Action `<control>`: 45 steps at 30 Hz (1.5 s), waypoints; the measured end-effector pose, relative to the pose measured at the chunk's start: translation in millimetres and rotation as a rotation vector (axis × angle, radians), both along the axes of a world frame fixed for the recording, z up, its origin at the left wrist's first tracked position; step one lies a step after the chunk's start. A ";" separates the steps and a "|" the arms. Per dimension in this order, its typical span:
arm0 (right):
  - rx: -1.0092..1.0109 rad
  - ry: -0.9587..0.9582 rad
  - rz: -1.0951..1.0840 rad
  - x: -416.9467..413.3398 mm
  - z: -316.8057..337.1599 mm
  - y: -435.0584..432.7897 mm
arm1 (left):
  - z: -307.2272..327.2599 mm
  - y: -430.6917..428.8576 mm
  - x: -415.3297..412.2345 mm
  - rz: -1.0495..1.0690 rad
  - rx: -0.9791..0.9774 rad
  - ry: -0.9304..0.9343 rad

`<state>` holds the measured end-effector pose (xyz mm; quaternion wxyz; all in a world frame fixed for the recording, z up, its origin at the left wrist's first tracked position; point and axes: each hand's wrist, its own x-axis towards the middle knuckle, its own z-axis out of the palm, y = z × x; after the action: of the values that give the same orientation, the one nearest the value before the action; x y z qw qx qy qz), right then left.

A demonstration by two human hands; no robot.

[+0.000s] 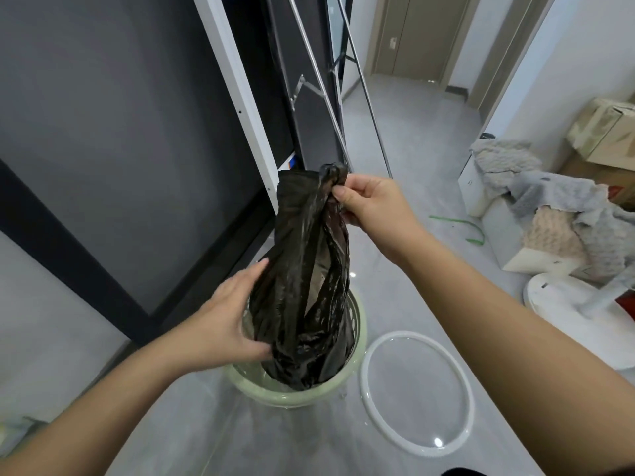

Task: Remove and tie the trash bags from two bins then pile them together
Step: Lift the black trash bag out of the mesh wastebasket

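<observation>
Pinching the neck of the crinkled black plastic trash bag (305, 269) with my right hand (367, 204), left hand (226, 321) gripping its side below; yanking could tear it.

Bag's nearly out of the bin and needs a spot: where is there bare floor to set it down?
Bare floor runs ahead of the bin, between the metal rack legs and the blankets, toward the door. A small patch lies inside the white ring. Crowded: the right, with blankets, boxes and a white round base.
</observation>
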<state>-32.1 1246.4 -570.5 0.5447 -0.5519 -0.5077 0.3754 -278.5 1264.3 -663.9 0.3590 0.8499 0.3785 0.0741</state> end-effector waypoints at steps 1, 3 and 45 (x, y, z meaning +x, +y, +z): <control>0.002 0.002 -0.006 -1.6 1.5 1.2 | 11.5 -12.4 4.1 -0.013 0.037 0.017; 0.004 0.002 -0.023 -5.0 3.8 3.8 | 20.8 -30.8 17.5 0.038 0.138 0.052; 0.151 -0.281 0.073 27.0 25.4 -23.2 | 88.6 22.4 90.9 0.229 -0.135 -0.638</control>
<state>-5.0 1223.2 -545.1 0.4942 -0.5378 -0.6253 0.2749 -187.6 1286.6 -575.3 0.5042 0.7101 0.3443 0.3508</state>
